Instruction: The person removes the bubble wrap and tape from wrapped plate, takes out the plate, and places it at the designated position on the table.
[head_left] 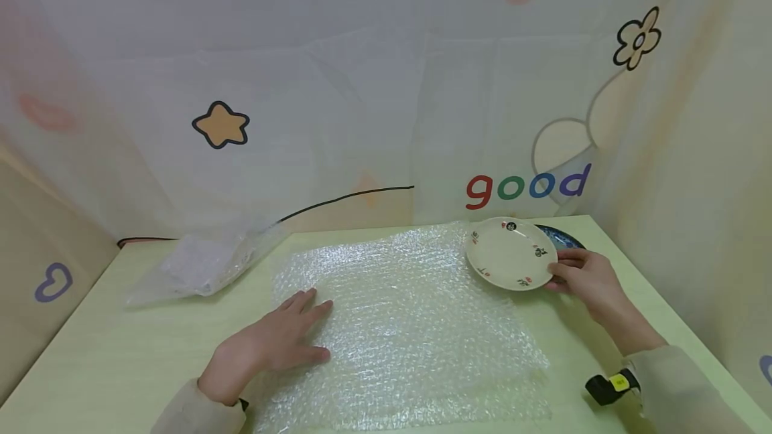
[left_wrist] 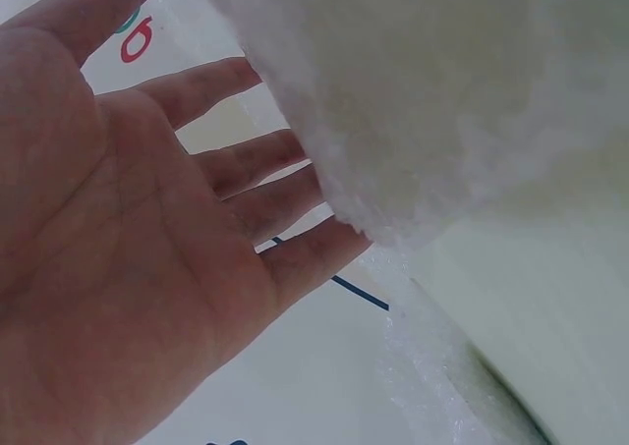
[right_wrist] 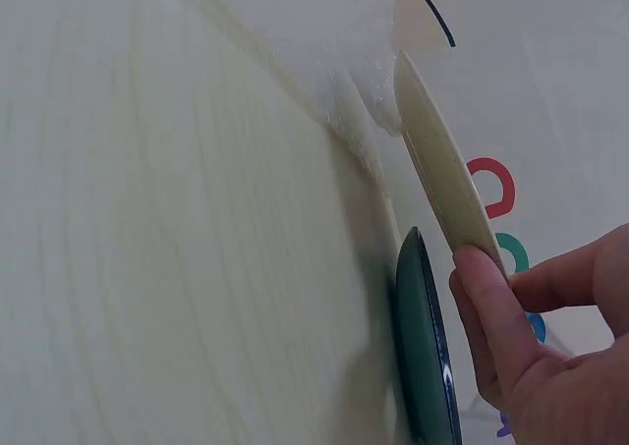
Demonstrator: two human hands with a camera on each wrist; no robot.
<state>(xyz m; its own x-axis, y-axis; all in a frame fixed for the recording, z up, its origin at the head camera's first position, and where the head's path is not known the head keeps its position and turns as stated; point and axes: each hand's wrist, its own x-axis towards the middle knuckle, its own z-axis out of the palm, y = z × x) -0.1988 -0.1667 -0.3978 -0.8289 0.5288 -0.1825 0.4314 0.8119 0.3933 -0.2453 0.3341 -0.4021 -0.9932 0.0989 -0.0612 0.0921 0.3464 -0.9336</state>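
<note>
My right hand (head_left: 585, 280) pinches the edge of a cream plate (head_left: 511, 253) with small red and black motifs. In the right wrist view the plate (right_wrist: 442, 165) is seen edge-on, lifted off the table, thumb on one face and fingers on the other. A dark blue plate (head_left: 561, 238) lies partly hidden beneath it; its greenish underside (right_wrist: 423, 347) shows in the right wrist view. My left hand (head_left: 274, 343) rests with spread fingers on the left part of a bubble wrap sheet (head_left: 404, 327). The left wrist view shows its fingertips (left_wrist: 344, 234) meeting the wrap's edge.
A clear plastic bag (head_left: 208, 263) with bubble wrap in it lies at the back left of the pale table (head_left: 120, 360). Behind the table hangs a printed curtain (head_left: 362, 119), and similar cloth closes off both sides.
</note>
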